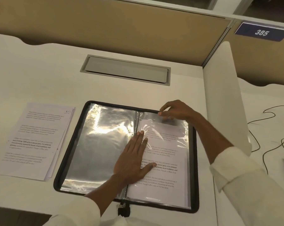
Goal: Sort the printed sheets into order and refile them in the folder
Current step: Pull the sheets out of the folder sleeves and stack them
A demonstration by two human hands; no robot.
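Left hand [134, 160] fingers lie straight, pressing the sleeved printed sheet [165, 162] flat in the open folder [102, 154]. Right hand [175, 110] fingers pinch the clear sleeve [151, 115] at its top edge.

i see warm, dimmish light from above. hard glare washes out the left sleeve [108, 128] of the folder [95, 176]. the desk [40, 79] edges bow near the frame border, and fine print [164, 167] looks soft.

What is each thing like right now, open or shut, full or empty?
folder: open, flat on desk.
left sleeve: empty.
right sleeve: holds a sheet.
stack: lies left of folder, 10 on top.
left hand: flat, pressing right sleeve.
right hand: pinches right sleeve's top edge.
hatch: shut.
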